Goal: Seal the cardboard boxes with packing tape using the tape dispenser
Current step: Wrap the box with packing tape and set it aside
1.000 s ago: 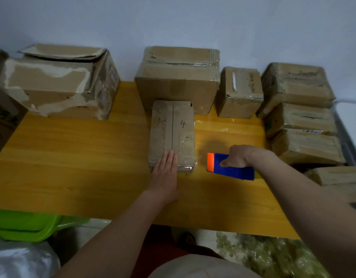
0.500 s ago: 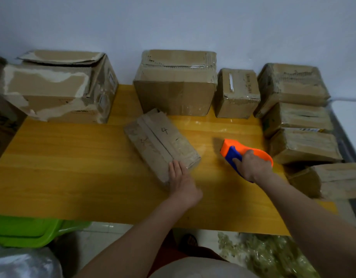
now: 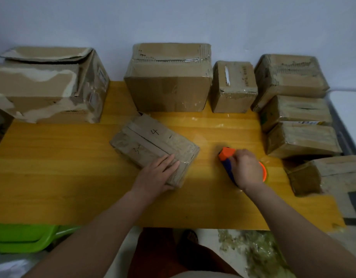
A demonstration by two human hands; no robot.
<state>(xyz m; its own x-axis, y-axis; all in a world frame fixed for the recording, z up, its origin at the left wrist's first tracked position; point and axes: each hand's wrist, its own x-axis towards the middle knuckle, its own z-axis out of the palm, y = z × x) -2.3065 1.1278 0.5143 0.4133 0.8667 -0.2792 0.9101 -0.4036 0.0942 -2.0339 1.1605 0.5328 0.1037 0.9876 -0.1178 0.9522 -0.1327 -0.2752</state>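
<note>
A flat cardboard box (image 3: 149, 141) marked "4" lies turned at an angle in the middle of the yellow wooden table (image 3: 52, 167). My left hand (image 3: 157, 175) rests flat on its near right corner, fingers straight. To the right, my right hand (image 3: 246, 169) grips the orange and blue tape dispenser (image 3: 226, 154), which sits low over the table, apart from the box. Most of the dispenser is hidden under the hand.
Cardboard boxes line the back: a torn large box (image 3: 46, 85) at left, a big one (image 3: 169, 77) in the middle, a small one (image 3: 232, 87) beside it. A stack of boxes (image 3: 293, 109) fills the right side. A green bin (image 3: 22, 237) sits below the table's left edge.
The box has been swung from lengthwise to diagonal under my left hand. My right hand picked the dispenser up off the table and brought it nearer, tilted.
</note>
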